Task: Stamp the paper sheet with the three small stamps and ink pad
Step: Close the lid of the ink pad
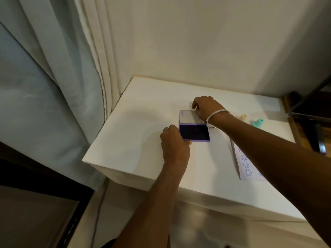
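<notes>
A purple ink pad [194,131] lies on the white table [136,122], its dark pad showing and its clear lid [187,116] swung up behind it. My left hand [174,144] grips the pad's left front edge. My right hand [206,108] holds the far edge of the lid. The paper sheet [245,163] lies to the right, partly under my right forearm, with several blue round stamp marks in a column. A cream stamp [243,117] and a teal stamp [258,122] stand behind the sheet. A third stamp is not in view.
The table stands in a corner, with a wall behind and pale curtains [53,68] at the left. Dark furniture [311,111] borders the table's right side. The floor lies below the table's front edge.
</notes>
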